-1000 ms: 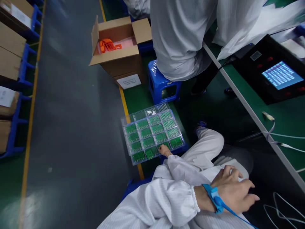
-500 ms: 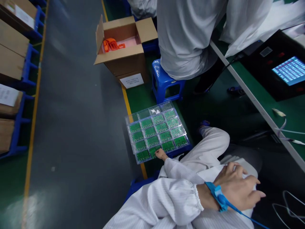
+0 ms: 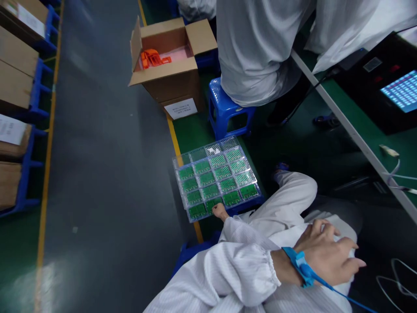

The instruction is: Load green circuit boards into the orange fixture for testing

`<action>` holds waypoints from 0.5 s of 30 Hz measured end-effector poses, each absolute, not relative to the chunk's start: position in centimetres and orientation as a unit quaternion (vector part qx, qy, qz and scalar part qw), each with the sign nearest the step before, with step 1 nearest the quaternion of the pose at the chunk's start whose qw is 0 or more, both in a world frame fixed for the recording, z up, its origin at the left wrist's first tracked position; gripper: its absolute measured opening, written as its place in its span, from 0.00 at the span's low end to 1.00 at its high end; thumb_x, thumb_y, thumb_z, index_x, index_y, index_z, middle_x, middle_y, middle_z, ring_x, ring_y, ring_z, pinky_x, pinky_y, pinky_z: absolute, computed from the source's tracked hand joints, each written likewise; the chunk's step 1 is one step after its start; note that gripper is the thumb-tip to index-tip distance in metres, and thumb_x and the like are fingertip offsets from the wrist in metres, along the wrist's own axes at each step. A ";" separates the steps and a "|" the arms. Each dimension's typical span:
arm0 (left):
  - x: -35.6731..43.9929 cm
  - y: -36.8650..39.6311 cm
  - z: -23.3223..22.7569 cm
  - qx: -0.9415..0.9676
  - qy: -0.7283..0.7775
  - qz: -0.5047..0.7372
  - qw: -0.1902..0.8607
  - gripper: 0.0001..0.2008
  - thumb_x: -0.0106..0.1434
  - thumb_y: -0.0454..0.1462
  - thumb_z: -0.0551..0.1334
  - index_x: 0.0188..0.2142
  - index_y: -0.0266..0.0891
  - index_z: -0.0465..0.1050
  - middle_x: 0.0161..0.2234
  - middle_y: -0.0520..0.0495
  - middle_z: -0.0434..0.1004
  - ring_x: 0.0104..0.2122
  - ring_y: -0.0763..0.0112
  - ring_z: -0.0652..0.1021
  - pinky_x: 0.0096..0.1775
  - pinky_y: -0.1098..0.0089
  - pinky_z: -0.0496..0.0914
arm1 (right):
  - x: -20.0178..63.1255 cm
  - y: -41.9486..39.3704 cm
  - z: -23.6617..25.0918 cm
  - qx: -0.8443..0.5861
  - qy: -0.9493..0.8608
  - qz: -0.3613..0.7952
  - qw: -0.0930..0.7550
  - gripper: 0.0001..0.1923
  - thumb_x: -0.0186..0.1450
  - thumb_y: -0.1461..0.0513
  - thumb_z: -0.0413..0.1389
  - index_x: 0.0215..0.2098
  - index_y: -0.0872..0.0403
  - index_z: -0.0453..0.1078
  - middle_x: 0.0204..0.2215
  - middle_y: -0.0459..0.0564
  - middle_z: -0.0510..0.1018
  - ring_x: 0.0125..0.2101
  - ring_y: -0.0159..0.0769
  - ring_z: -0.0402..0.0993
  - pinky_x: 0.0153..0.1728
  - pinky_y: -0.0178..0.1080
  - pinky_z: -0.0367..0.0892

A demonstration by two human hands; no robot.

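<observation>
Your clear plastic tray (image 3: 217,180) of small green circuit boards (image 3: 210,190) lies low in the middle of the frame, resting on a blue stand whose edge shows at its lower right, partly over the yellow floor line (image 3: 172,130). Most of its pockets hold a board; the far row at its top edge looks mostly bare, with a white scrap in one pocket.

One of your hands (image 3: 220,211) reaches the tray's near edge, touching the bottom row of boards. Which hand it is cannot be read with certainty, since the crossing sleeves hide the arm; it appears to be your left. Only knuckles and a thumb show, so you cannot tell whether the fingers pinch a board or just rest on it.

Your other hand (image 3: 327,257), at the lower right of the frame, lies on your white-clad lap with fingers loosely spread and slightly curled, holding nothing. A blue wrist strap (image 3: 300,266) circles that wrist, its cord trailing to the lower right.

Above the tray, another person in a white coat sits on a blue stool (image 3: 228,111). An open cardboard box (image 3: 169,65) with orange parts (image 3: 151,57) stands in the upper middle. A black unit with a lit screen (image 3: 402,90) sits on the green bench at the upper right.
</observation>
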State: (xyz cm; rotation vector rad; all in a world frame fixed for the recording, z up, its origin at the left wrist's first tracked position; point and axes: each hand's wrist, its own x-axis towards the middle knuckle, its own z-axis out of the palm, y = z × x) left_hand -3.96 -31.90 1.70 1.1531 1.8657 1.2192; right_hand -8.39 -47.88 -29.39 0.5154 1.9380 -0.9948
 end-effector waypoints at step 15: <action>-3.2 -30.7 1.3 0.447 0.700 0.466 0.306 0.25 0.69 0.51 0.53 0.56 0.38 0.71 0.51 0.33 0.68 0.58 0.46 0.66 0.51 0.53 0.72 | -10.4 -41.1 -28.8 0.188 0.777 -0.375 0.469 0.13 0.70 0.56 0.59 0.44 0.59 0.73 0.42 0.49 0.77 0.44 0.39 0.76 0.44 0.42 0.73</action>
